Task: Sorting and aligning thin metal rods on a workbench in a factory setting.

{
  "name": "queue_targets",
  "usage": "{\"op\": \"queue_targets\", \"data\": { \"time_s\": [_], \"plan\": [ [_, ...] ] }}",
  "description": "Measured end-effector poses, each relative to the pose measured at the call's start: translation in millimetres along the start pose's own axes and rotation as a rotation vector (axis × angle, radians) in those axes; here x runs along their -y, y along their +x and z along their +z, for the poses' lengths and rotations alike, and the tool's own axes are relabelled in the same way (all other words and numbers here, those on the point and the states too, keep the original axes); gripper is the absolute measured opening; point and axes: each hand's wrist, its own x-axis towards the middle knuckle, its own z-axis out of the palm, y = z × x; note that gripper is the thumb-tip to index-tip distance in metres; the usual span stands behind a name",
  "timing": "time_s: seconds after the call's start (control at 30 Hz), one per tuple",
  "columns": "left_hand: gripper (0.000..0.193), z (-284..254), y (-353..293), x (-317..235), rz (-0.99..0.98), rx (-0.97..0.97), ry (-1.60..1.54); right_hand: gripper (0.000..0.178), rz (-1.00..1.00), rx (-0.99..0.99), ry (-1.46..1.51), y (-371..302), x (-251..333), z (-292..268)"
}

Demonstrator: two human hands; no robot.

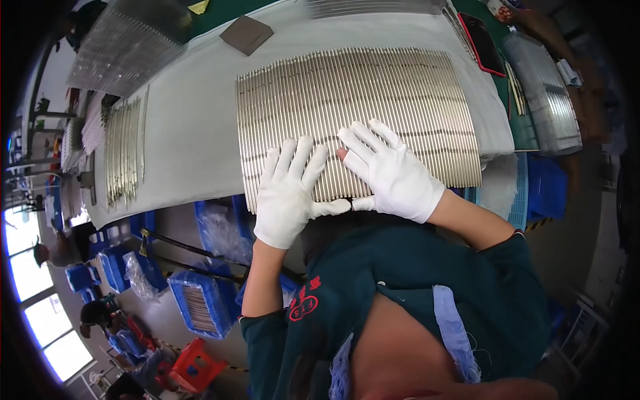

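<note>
White cotton gloves cover both of your hands, and both lie flat on a wide mat of thin silvery metal rods (pixel 360 113) laid side by side on the pale cloth (pixel 193 113) that covers the tabletop. Your left hand (pixel 288 193) has its fingers (pixel 288 155) spread and stretched out, pressing down on the near left part of the rods; it grips nothing. Your right hand (pixel 393 173) sits just beside it, fingers likewise splayed and flat, holding nothing, with one fingertip of the glove cut away so that bare skin shows. The two thumbs point toward each other at the near edge of the mat and almost meet. The rods run away from your fingertips, and the mat spreads further to the right of your right fingers than to the left of your left ones.

Well off to the left of your left fingers a narrower batch of rods (pixel 123 150) lies on the same cloth. Beyond your fingertips, past the far edge of the mat, rests a dark square pad (pixel 247 33). Far beyond and to the right of your right fingers lies a dark phone with a red edge (pixel 481 43). Below the tabletop's near edge, under your left wrist, stand blue plastic crates (pixel 200 300).
</note>
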Motion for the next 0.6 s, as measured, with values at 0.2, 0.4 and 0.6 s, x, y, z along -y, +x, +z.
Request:
{"op": "queue_targets", "data": {
  "time_s": [0.2, 0.4, 0.6],
  "plan": [
    [0.094, 2.9, -0.5, -2.9, 0.000, 0.009, 0.035, 0.079, -0.042, -0.007, 0.008, -6.3, -0.6, 0.4],
    [0.094, 0.6, 14.3, -20.0, -0.001, 0.051, 0.004, 0.093, 0.102, 0.084, -0.002, -42.1, -10.7, -23.5],
    [0.094, 7.5, 21.7, -22.2, 0.071, 0.007, -0.002, 0.096, 0.153, 0.099, -0.045, -52.1, -25.2, -26.9]
  ]
}}
